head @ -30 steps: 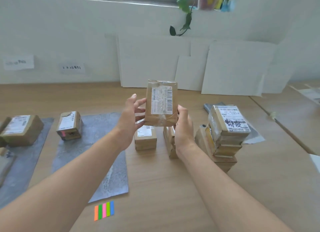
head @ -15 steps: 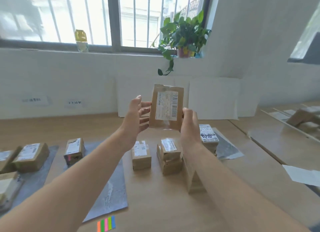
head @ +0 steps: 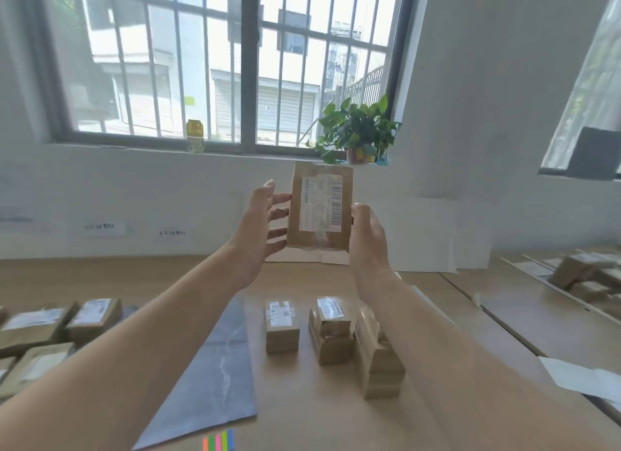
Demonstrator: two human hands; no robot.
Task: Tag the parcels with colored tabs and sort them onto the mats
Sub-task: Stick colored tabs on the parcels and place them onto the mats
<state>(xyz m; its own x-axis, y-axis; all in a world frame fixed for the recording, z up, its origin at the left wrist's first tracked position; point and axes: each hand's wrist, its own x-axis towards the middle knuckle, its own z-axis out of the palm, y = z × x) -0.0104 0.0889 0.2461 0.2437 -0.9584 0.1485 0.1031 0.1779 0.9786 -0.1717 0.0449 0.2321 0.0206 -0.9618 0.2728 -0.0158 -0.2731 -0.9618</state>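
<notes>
Flat cardboard parcel [head: 321, 208] looks light and stiff; right hand [head: 368, 239] grips its edge, left hand [head: 260, 228], fingers spread, steadies the opposite edge.

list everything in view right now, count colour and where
held parcel: one, brown with white label, raised between both hands
table parcels: several, brown, on bare wood below the hands
left parcels: about four, brown, far left, blurred
mat: one, dark grey, left of the table parcels
tabs: one strip, orange, green, pink, blue, bottom edge
plant: one, green, window sill
white sheets: a few, leaning on wall
left hand: fingers spread, touching held parcel's left edge
right hand: grips its right edge
</notes>
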